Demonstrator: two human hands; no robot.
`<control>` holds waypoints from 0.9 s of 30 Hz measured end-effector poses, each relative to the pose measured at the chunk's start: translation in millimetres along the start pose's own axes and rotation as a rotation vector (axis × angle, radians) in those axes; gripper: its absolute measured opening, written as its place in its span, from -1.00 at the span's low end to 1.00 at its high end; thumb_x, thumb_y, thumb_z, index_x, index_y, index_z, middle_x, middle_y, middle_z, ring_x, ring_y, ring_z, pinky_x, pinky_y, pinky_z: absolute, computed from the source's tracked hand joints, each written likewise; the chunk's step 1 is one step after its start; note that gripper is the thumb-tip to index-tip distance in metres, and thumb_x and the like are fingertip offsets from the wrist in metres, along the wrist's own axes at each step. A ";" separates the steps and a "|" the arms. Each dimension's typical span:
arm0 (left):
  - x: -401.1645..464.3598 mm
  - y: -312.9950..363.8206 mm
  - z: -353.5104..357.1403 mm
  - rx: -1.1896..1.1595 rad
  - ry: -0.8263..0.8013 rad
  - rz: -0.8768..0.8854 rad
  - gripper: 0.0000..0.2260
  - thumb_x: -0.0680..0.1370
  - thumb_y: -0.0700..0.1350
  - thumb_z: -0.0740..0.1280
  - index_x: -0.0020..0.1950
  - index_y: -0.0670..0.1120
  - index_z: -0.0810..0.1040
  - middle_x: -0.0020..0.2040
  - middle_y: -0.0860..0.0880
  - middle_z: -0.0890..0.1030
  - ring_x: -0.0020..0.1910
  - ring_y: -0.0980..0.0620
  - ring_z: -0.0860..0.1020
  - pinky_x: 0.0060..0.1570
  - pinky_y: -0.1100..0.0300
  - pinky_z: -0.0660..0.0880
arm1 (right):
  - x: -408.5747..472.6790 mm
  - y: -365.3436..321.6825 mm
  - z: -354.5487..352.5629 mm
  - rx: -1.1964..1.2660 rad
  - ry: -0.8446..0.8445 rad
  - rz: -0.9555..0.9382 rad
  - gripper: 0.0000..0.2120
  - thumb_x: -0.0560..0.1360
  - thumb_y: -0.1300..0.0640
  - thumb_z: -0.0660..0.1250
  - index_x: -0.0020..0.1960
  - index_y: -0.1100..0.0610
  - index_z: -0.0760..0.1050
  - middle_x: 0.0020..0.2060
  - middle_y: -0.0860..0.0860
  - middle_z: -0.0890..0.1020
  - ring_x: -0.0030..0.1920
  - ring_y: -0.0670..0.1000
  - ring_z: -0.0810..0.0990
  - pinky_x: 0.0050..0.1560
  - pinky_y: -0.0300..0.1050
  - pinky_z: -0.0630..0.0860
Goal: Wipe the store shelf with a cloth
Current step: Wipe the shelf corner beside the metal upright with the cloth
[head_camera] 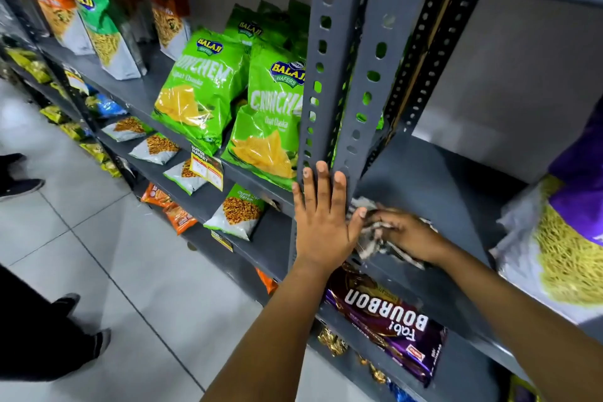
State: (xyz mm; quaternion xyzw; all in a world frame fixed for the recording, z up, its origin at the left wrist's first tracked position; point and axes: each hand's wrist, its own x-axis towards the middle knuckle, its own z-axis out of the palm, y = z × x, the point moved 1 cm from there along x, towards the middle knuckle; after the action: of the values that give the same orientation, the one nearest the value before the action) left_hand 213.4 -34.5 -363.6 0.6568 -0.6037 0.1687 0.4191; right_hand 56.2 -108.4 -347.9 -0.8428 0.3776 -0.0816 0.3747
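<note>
Pressing my left hand (pixel 321 220) flat against the grey slotted upright (pixel 329 75) at the front of the store shelf (pixel 434 186), I am keeping its fingers spread and straight, gripping nothing. My right hand (pixel 403 233) is lying on the shelf board just beside it, fingers curled over a crumpled white-and-grey cloth (pixel 370 238), which is bunched under my palm at the board's front left corner, right by the foot of the upright. The cloth is looking blurred at its edges. Purple snack bags (pixel 561 238) with yellow noodles printed on them are standing at the right end of the same board, apart from my hand. Green Balaji wafer bags (pixel 202 91) are leaning in the neighbouring bay to the left, behind the upright. A purple Bourbon biscuit packet (pixel 386 320) is lying on the board below my forearms. Someone's dark shoes (pixel 86 323) are showing on the pale tiled floor (pixel 137 271) at the left edge.
</note>
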 end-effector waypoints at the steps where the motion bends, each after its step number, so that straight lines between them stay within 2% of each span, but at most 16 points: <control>1: -0.7 0.2 -0.5 0.001 -0.012 0.002 -0.39 0.58 0.18 -0.10 0.47 -0.02 -0.35 0.48 -0.02 -0.43 0.48 -0.07 -0.32 0.41 -0.13 -0.15 | -11.5 -1.3 -5.1 0.019 -0.088 0.024 -0.73 0.41 -0.08 0.33 0.04 0.02 0.56 0.00 -0.29 0.60 0.06 -0.35 0.48 0.14 -0.46 0.35; 2: -2.0 -0.1 -1.5 0.002 -0.027 0.007 -0.39 0.58 0.18 -0.10 0.47 -0.03 -0.35 0.47 -0.02 -0.43 0.48 -0.07 -0.33 0.40 -0.13 -0.15 | -19.8 -2.2 -13.0 0.045 -0.154 0.083 -0.77 0.42 -0.07 0.32 0.03 -0.02 0.55 -0.06 -0.36 0.61 0.01 -0.42 0.48 0.07 -0.56 0.35; 3: -3.3 -1.1 -2.2 0.006 -0.044 0.011 -0.40 0.58 0.18 -0.12 0.47 -0.04 -0.35 0.47 -0.03 -0.44 0.47 -0.07 -0.34 0.40 -0.12 -0.16 | -23.6 -5.2 -22.5 0.101 -0.200 0.131 -0.83 0.47 0.08 0.30 0.06 0.03 0.54 -0.08 -0.35 0.62 -0.04 -0.41 0.50 0.00 -0.59 0.38; 4: -4.0 -1.1 -3.4 0.006 -0.058 0.014 -0.41 0.58 0.17 -0.13 0.47 -0.04 -0.35 0.47 -0.03 -0.45 0.47 -0.07 -0.35 0.40 -0.12 -0.17 | -20.9 -1.4 -33.2 0.138 -0.151 0.154 -0.79 0.50 0.25 0.26 0.11 0.13 0.52 -0.05 -0.24 0.62 -0.09 -0.37 0.53 -0.08 -0.61 0.39; 6: -3.7 -0.7 -6.6 -0.001 -0.081 0.013 -0.41 0.58 0.17 -0.15 0.46 -0.04 -0.36 0.46 -0.02 -0.45 0.46 -0.06 -0.36 0.40 -0.11 -0.18 | -9.1 -2.9 -46.6 0.168 0.040 0.168 -0.73 0.49 0.38 0.23 0.19 0.28 0.47 0.04 0.02 0.57 -0.08 -0.21 0.54 -0.18 -0.64 0.39; 8: -3.9 0.5 -8.4 -0.009 -0.097 0.005 -0.41 0.58 0.18 -0.15 0.46 -0.04 -0.36 0.46 -0.01 -0.46 0.46 -0.06 -0.36 0.41 -0.10 -0.17 | 2.5 -13.7 -37.7 0.136 0.054 0.143 -0.72 0.49 0.38 0.24 0.19 0.30 0.47 0.16 0.16 0.55 0.07 -0.06 0.48 -0.05 -0.59 0.43; 9: -4.4 2.0 -8.6 -0.014 -0.105 0.002 -0.40 0.58 0.18 -0.15 0.46 -0.04 -0.37 0.46 -0.01 -0.46 0.47 -0.06 -0.36 0.41 -0.10 -0.16 | 6.4 -14.4 -27.2 0.122 0.017 0.126 -0.73 0.49 0.37 0.25 0.18 0.28 0.49 0.21 0.19 0.54 0.14 -0.03 0.44 0.13 -0.44 0.46; 10: -5.4 3.3 -8.6 -0.020 -0.114 -0.002 -0.40 0.58 0.18 -0.14 0.46 -0.05 -0.37 0.46 0.00 -0.46 0.47 -0.07 -0.35 0.42 -0.10 -0.16 | 6.5 -9.8 -16.2 0.094 -0.008 0.113 -0.73 0.48 0.37 0.26 0.17 0.26 0.51 0.25 0.16 0.52 0.22 -0.05 0.39 0.34 -0.20 0.39; 11: -5.9 4.6 -8.8 -0.026 -0.120 -0.009 -0.39 0.57 0.18 -0.14 0.45 -0.05 -0.38 0.46 0.00 -0.46 0.47 -0.07 -0.35 0.42 -0.09 -0.15 | 3.2 -6.9 -7.5 0.064 -0.019 0.093 -0.73 0.48 0.36 0.26 0.16 0.24 0.52 0.28 0.08 0.48 0.30 -0.09 0.28 0.48 -0.02 0.19; 13: -6.5 7.1 -9.0 -0.036 -0.141 -0.034 -0.39 0.57 0.18 -0.15 0.44 -0.04 -0.40 0.45 0.01 -0.48 0.46 -0.06 -0.37 0.42 -0.08 -0.16 | -12.1 5.9 -0.5 -0.006 -0.042 0.075 -0.72 0.48 0.34 0.26 0.15 0.16 0.53 0.25 -0.11 0.36 0.33 -0.17 0.06 0.49 -0.02 -0.16; 16: -6.1 8.5 -10.4 -0.050 -0.170 -0.062 -0.40 0.56 0.18 -0.18 0.43 -0.03 -0.43 0.45 0.02 -0.48 0.46 -0.04 -0.38 0.42 -0.08 -0.15 | -49.5 20.2 -1.7 -0.007 -0.153 0.055 -0.61 0.48 0.32 0.26 -0.02 -0.20 0.54 0.22 -0.28 0.34 0.40 -0.17 -0.01 0.40 -0.16 -0.22; 19: -4.7 12.7 -16.0 -0.039 -0.200 -0.093 -0.40 0.57 0.17 -0.14 0.44 -0.05 -0.41 0.51 -0.16 -0.26 0.48 -0.09 -0.30 0.41 -0.09 -0.06 | -83.9 18.1 -14.8 0.022 -0.271 0.121 -0.42 0.46 0.38 0.26 -0.21 -0.38 0.53 0.18 -0.39 0.36 0.42 -0.16 0.02 0.41 -0.19 -0.09; 22: -4.9 31.3 -26.1 -0.070 -0.224 -0.187 -0.31 0.54 0.13 0.00 0.45 -0.11 -0.36 0.49 -0.17 -0.12 0.48 -0.12 -0.16 0.43 -0.07 -0.03 | -92.4 4.0 -40.1 0.161 -0.289 0.205 -0.55 0.45 0.47 0.19 -0.08 -0.08 0.55 0.26 -0.08 0.50 0.40 -0.01 0.33 0.24 -0.32 0.29; 24: -6.5 48.8 -31.1 -0.130 -0.266 -0.272 -0.32 0.52 0.13 -0.03 0.43 -0.17 -0.32 0.46 -0.11 -0.20 0.49 -0.05 -0.15 0.46 -0.02 -0.13 | -76.3 -4.4 -48.2 0.186 -0.098 0.191 -0.64 0.46 0.44 0.20 0.00 0.02 0.53 0.16 0.05 0.58 0.18 -0.03 0.55 0.10 -0.25 0.40; 25: -10.3 57.9 -32.9 -0.137 -0.277 -0.276 -0.34 0.53 0.13 -0.05 0.43 -0.19 -0.29 0.46 -0.10 -0.21 0.49 -0.04 -0.15 0.45 0.03 -0.20 | -67.3 -10.3 -44.5 0.145 -0.039 0.163 -0.66 0.46 0.43 0.21 0.05 0.05 0.54 0.11 0.04 0.59 0.10 -0.09 0.57 0.13 -0.19 0.40; 27: -22.8 71.8 -32.5 -0.127 -0.301 -0.225 -0.36 0.54 0.11 -0.05 0.45 -0.22 -0.21 0.46 -0.11 -0.19 0.49 -0.03 -0.15 0.41 0.13 -0.31 | -55.2 -11.2 -20.4 0.004 -0.041 0.114 -0.61 0.42 0.46 0.21 0.12 0.12 0.55 0.16 0.08 0.58 0.15 0.00 0.52 0.26 -0.05 0.40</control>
State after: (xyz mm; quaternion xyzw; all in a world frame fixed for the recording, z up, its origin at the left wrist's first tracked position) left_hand 150.6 10.6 -336.1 0.7101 -0.5919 -0.0177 0.3810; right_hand 15.3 -76.6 -317.7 -0.8208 0.4169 -0.0438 0.3880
